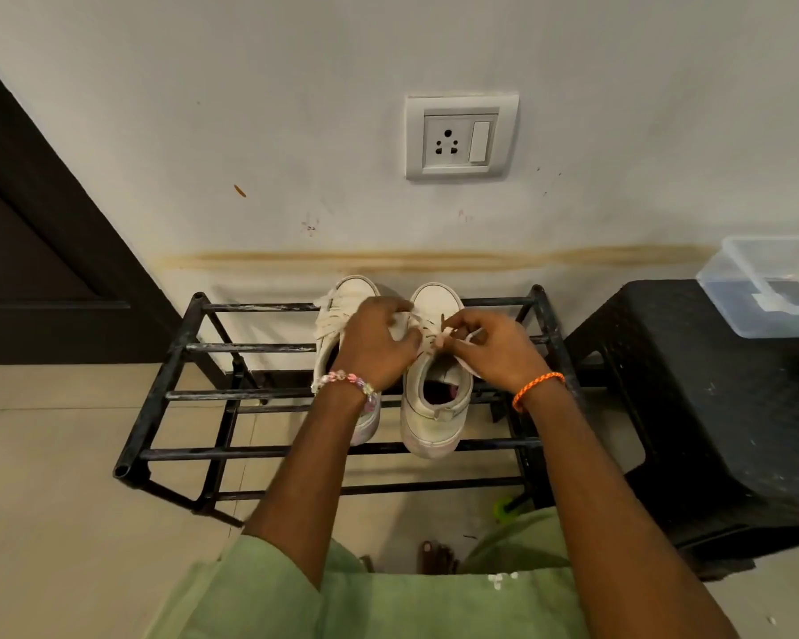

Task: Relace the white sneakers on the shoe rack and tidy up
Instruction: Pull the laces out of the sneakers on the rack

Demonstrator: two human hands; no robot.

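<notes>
Two white sneakers stand side by side, toes toward the wall, on the top bars of a black metal shoe rack (171, 362). The left sneaker (342, 297) has its laces bunched across the front. The right sneaker (437, 408) is open at the throat. My left hand (377, 343) rests over the gap between the shoes, its fingers curled on the right sneaker's left lace side. My right hand (490, 345) pinches a white lace end (444, 336) above that shoe's eyelets.
A black plastic stool (711, 408) stands right of the rack, carrying a clear plastic box (766, 288). A wall socket (461, 137) is above. A dark door (33, 269) is at the left. Beige floor tiles lie around, and a green object (503, 507) sits under the rack.
</notes>
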